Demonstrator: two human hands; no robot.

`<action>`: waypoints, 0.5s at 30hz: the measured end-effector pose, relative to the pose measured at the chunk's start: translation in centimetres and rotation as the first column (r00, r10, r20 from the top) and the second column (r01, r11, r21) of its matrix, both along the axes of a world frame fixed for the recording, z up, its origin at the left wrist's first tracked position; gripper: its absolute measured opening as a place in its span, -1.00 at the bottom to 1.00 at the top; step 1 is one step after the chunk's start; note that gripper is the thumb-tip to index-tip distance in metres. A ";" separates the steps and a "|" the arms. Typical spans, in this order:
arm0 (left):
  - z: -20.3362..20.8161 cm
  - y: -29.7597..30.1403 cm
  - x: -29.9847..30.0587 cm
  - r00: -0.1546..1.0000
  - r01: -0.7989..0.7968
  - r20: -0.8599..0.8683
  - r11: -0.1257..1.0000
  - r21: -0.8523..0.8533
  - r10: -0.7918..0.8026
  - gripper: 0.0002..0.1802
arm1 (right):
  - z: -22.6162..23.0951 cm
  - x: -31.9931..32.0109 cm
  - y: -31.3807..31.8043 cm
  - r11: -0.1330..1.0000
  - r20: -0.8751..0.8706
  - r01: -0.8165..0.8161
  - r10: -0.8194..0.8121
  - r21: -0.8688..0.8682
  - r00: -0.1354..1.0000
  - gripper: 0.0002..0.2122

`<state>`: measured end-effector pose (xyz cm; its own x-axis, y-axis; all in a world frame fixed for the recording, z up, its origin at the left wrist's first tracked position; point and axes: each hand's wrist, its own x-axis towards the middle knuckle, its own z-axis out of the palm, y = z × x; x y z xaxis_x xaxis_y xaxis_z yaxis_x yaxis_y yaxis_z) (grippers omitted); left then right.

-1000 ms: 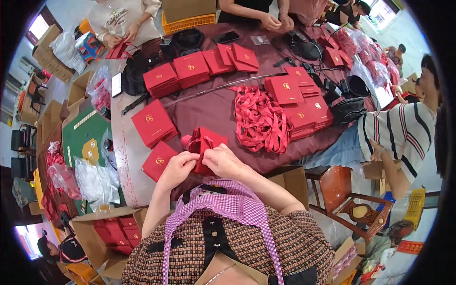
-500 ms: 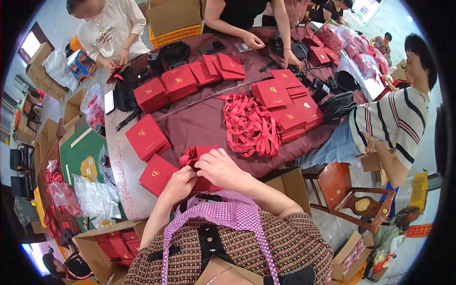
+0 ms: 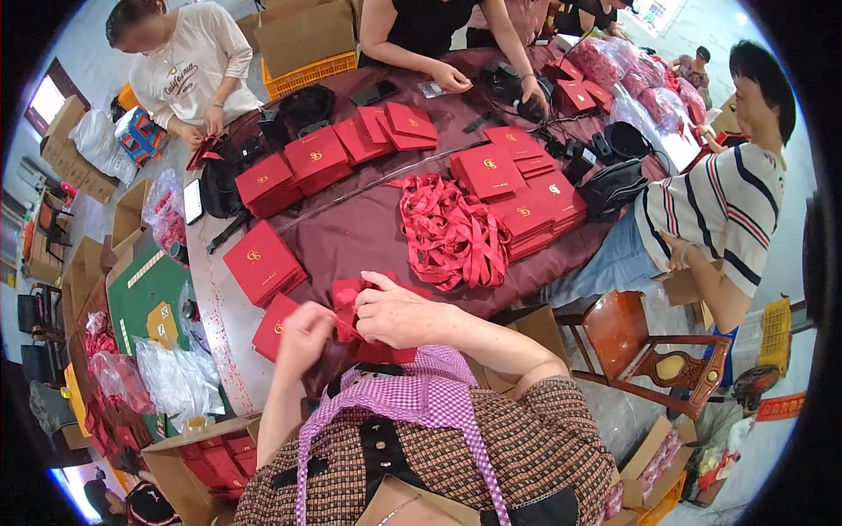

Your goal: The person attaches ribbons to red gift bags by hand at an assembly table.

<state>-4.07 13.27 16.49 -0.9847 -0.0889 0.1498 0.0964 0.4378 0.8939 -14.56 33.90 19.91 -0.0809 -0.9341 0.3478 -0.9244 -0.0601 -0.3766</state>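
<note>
At the near edge of the table, my right hand (image 3: 390,311) is closed on a bunched red ribbon (image 3: 347,302), with the thumb side raised. Under it lies a flat red square packet (image 3: 386,352), partly hidden by my fingers. My left hand (image 3: 303,336), slightly blurred, is curled, and a strip of the ribbon stretches from its fingertips toward the right hand. Beside the left hand lies a stack of red packets with gold print (image 3: 270,326). Another stack (image 3: 263,261) sits just beyond it. A tangled heap of red ribbons (image 3: 452,230) lies ahead and right.
More red packet stacks (image 3: 320,156) stand along the table's middle, with others (image 3: 535,209) at the right. People work across the table, and one person (image 3: 710,210) is at the right. A wooden chair (image 3: 618,337) and open cartons (image 3: 197,469) flank me. A phone (image 3: 193,201) lies at the left.
My left hand has moved left and slightly down, away from the right hand, drawing out a strip of ribbon. The right hand stays on the bunched ribbon. The view has shifted slightly.
</note>
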 end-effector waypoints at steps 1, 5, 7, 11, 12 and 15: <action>0.5 -1.0 -0.1 0.930 -0.241 0.345 0.917 0.317 0.125 -0.92 | 0.0 -0.2 0.3 0.999 -0.027 0.024 -0.023 0.028 0.999 -0.95; -1.0 -4.0 -0.5 0.943 -0.319 0.218 0.862 0.393 0.250 -0.81 | 0.5 -1.4 0.3 0.991 0.038 0.130 -0.131 0.037 0.991 -0.95; -0.6 -3.0 -0.7 0.953 -0.292 0.229 0.801 0.522 0.198 -0.62 | 0.0 -2.5 0.5 0.975 0.058 0.188 -0.183 -0.119 0.981 -0.97; -3.1 -1.6 0.0 0.977 -0.070 0.204 0.822 0.566 -0.058 -0.46 | -0.5 -2.7 0.0 0.919 0.206 0.343 -0.304 -0.194 0.930 -0.92; -0.3 0.4 0.2 0.921 -0.123 0.374 0.830 0.543 -0.108 -0.42 | -0.7 -2.4 -0.3 0.916 0.244 0.359 -0.311 -0.180 0.918 -0.92; -1.8 2.7 0.1 0.946 -0.100 0.321 0.898 0.428 -0.047 -0.61 | -1.7 -2.5 -1.2 0.921 0.351 0.353 -0.280 -0.165 0.894 -0.90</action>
<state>-4.00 15.94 14.70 -0.9688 -0.0985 -0.2276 -0.2285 -0.0021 0.9735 -17.03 32.75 18.23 -0.4985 -0.7430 0.4465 -0.7429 0.1008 -0.6617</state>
